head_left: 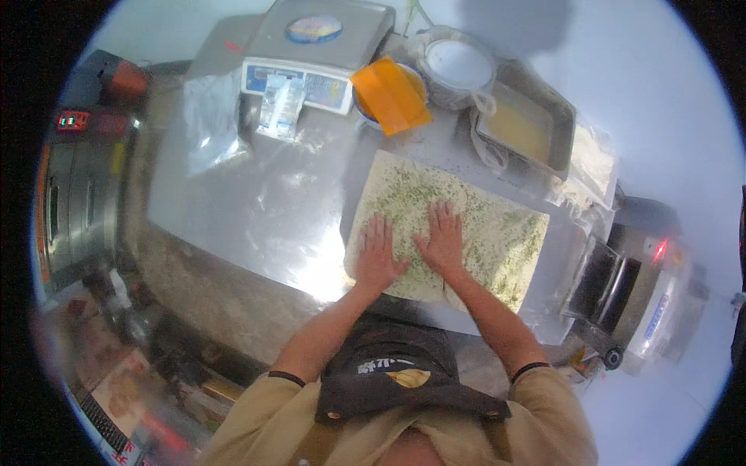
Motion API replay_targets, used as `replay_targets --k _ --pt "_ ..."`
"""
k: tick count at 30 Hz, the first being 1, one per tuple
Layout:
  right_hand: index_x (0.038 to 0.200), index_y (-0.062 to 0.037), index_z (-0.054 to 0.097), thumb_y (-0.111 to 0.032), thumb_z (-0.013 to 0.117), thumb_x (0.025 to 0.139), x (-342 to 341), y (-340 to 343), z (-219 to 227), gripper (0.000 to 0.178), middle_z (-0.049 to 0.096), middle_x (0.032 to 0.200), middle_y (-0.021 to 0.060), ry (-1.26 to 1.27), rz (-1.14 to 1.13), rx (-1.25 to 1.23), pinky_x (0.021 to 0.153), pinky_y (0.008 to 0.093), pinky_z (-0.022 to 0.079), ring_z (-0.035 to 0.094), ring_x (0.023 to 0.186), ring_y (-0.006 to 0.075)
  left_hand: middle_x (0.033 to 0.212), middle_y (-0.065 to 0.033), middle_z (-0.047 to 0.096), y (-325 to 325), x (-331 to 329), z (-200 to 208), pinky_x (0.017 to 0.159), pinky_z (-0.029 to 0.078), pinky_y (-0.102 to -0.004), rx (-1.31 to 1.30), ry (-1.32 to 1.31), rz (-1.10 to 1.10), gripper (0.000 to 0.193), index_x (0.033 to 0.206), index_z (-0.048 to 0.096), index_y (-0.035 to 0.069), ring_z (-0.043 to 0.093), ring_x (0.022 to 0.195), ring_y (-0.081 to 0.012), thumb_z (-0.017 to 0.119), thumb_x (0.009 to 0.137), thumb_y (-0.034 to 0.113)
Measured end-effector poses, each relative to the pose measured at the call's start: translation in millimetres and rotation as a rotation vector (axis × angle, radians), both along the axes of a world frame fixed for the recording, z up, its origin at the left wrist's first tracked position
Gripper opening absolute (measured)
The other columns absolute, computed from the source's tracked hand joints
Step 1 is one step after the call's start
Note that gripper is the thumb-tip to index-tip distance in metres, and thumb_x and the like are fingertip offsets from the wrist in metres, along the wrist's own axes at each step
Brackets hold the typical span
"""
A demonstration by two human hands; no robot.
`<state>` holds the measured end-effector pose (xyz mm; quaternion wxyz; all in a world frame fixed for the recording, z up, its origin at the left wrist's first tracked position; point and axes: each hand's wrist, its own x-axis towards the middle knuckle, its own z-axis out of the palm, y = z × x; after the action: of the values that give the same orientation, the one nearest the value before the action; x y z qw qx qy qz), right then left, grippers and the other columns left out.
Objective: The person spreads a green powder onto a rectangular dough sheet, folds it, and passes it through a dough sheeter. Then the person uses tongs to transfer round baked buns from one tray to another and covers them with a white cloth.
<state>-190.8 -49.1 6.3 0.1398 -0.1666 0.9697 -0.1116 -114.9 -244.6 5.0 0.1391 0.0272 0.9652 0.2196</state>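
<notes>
A pale dough sheet (501, 233) speckled with chopped green bits lies spread on the metal worktable, its near edge close to my body. My left hand (378, 252) rests flat on the sheet's left part, fingers together and stretched out. To its right, my right hand (443, 239) also presses flat on the dough, thumb spread. The two thumbs point toward each other with a small gap between them. Neither hand holds anything.
Along the back stand a weighing scale (330, 39), an orange scraper (391, 95) over a bowl, a white-filled pot (458, 66) and a rectangular pan (519, 124) with yellow liquid. Clear plastic bags (211, 120) lie at left. A roller machine (622, 291) adjoins the right end.
</notes>
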Motion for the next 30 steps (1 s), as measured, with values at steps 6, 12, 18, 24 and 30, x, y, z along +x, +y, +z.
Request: replay_targets --k 6,12,18,24,30 --pt "0.164 -0.0066 0.035 -0.044 0.066 0.098 35 -2 16 0.082 0.029 0.171 0.0212 0.049 -0.062 -0.043 0.129 0.0595 0.015 0.021 0.160 0.0413 0.171 -0.0298 0.023 1 -1 -2 0.130 0.015 -0.0560 0.074 0.102 0.049 0.103 0.164 0.025 -0.005 0.019 0.160 -0.0433 0.073 0.090 0.048" --pt "0.164 -0.0067 0.034 -0.049 0.066 0.096 82 35 -3 0.086 0.030 0.170 0.0221 0.014 0.080 -0.037 0.128 0.0632 0.012 0.020 0.160 0.0425 0.172 -0.0284 0.021 2 4 -3 0.130 0.014 -0.0584 0.120 0.155 0.040 0.098 0.164 0.025 -0.007 0.019 0.160 -0.0438 0.066 0.094 0.048" --pt "0.163 -0.0055 0.035 -0.047 0.067 0.096 106 83 -7 0.085 0.032 0.168 0.0216 0.071 0.006 -0.039 0.127 0.0648 0.014 0.023 0.159 0.0421 0.169 -0.0278 0.027 -7 24 4 0.128 0.019 -0.0588 -0.001 0.276 0.349 0.096 0.161 0.031 -0.006 0.023 0.158 -0.0463 0.076 0.089 0.039" --pt "0.158 -0.0075 0.043 -0.031 0.069 0.095 65 52 -6 0.072 0.040 0.163 0.0203 0.180 0.094 -0.345 0.127 0.0630 0.018 0.032 0.155 0.0397 0.161 -0.0240 0.042 -19 66 -12 0.118 0.036 -0.0539 0.171 0.160 0.821 0.089 0.153 0.048 0.005 0.041 0.147 -0.0413 0.088 0.077 0.029" --pt "0.157 -0.0121 0.047 -0.007 0.067 0.087 -135 -96 34 0.074 0.044 0.162 0.0192 0.126 0.897 -0.107 0.128 0.0587 0.025 0.036 0.154 0.0390 0.135 -0.0214 0.065 -36 53 30 0.106 0.051 -0.0453 0.337 -0.244 0.821 0.089 0.151 0.052 0.008 0.059 0.129 -0.0380 0.091 0.074 0.030"
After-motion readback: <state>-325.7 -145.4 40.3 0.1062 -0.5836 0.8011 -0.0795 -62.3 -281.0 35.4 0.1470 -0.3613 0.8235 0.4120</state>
